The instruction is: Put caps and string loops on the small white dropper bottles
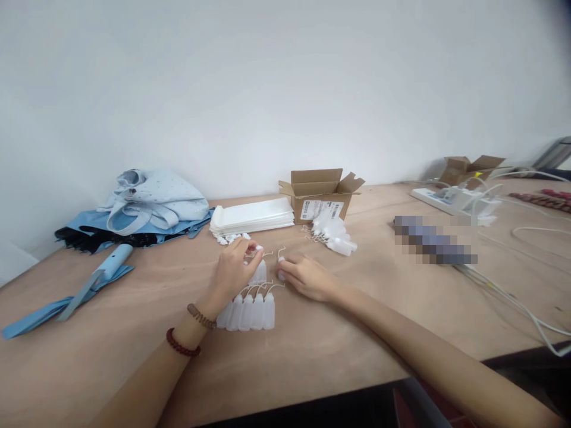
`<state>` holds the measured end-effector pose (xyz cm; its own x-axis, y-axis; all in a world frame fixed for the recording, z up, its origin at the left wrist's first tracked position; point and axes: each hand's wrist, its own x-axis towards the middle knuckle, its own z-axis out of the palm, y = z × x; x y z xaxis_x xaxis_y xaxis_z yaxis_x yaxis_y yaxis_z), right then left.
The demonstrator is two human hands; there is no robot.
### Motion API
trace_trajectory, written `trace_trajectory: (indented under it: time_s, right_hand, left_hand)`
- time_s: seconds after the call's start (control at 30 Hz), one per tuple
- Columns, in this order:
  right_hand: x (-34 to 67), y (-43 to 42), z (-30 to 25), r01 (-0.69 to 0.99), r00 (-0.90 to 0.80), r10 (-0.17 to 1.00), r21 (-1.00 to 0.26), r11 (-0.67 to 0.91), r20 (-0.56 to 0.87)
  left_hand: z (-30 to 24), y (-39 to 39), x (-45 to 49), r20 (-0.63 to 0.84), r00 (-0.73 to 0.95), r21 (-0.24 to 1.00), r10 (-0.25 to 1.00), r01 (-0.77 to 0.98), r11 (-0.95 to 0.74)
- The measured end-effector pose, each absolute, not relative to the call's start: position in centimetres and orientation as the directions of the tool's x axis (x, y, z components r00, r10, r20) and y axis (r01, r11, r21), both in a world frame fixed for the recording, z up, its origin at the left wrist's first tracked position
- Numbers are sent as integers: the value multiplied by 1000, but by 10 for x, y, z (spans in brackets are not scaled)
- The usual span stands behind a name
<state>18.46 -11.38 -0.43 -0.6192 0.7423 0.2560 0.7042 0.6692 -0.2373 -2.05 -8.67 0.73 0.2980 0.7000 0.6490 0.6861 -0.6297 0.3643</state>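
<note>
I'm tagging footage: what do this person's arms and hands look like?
The left hand and right hand are ungloved, with no sleeves in view. A brown bracelet and, higher up, a dark red beaded bracelet circle the left forearm; the right shows none.

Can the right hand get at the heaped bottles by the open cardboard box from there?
Probably yes: bare tabletop lies between the right hand and the heaped bottles. It seems to hold another bottle, though, which may need releasing first.
</note>
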Motion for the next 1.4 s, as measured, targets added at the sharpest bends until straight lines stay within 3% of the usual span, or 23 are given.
trace_trajectory:
  time_s: [0.1, 0.17, 0.27, 0.37, 0.43, 0.53, 0.7, 0.87, 1.03, 1.17, 1.27, 1.4]
  right_hand:
    - [187, -113, -4, 729, -592, 767, -241, 641, 248]
    - [189, -113, -4, 747, -562, 790, -258, 613, 245]
    - [194, -113, -4, 756, -511, 821, -322, 570, 253]
    - [197, -115, -4, 730, -462, 836, -407, 549, 297]
    - [197, -116, -4, 690, -448, 823, -451, 567, 349]
    - [193, -121, -4, 608, -462, 776, -484, 630, 430]
    - [186, -129, -2, 481, -524, 716, -534, 695, 461]
    - [188, -133, 4, 477, -540, 741, -580, 660, 399]
    - [191, -132, 12, 408, -461, 827, -751, 520, 323]
    - [189, -129, 17, 123, -421, 893, -965, 230, 159]
    - [189, -127, 19, -69, -479, 876, -997, 30, 60]
    - [188, -126, 19, -137, -503, 862, -991, -4, 66]
  left_hand:
    - [11, -89, -18, 608, 257, 463, 751, 654, -598]
    - [14, -91, -16, 534, 182, 612, 826, 591, -525]
    - [18, -92, -14, 288, 88, 886, 953, 354, -301]
    - [20, -92, -13, 69, 143, 995, 987, 56, -77]
    - [21, -93, -13, 7, 197, 998, 980, -57, 5]
    - [22, -97, -12, -18, 254, 995, 967, -90, 42]
    - [23, -103, -7, 24, 335, 999, 942, -39, -11]
    - [22, -103, -8, 50, 371, 988, 927, 116, -100]
    - [23, -105, -8, 56, 396, 972, 917, 188, -141]
    - [23, -105, -9, 104, 427, 971, 898, 152, -185]
    - [23, -105, -8, 121, 444, 978, 888, 102, -184]
    - [19, -102, -6, 63, 462, 990, 885, 85, -115]
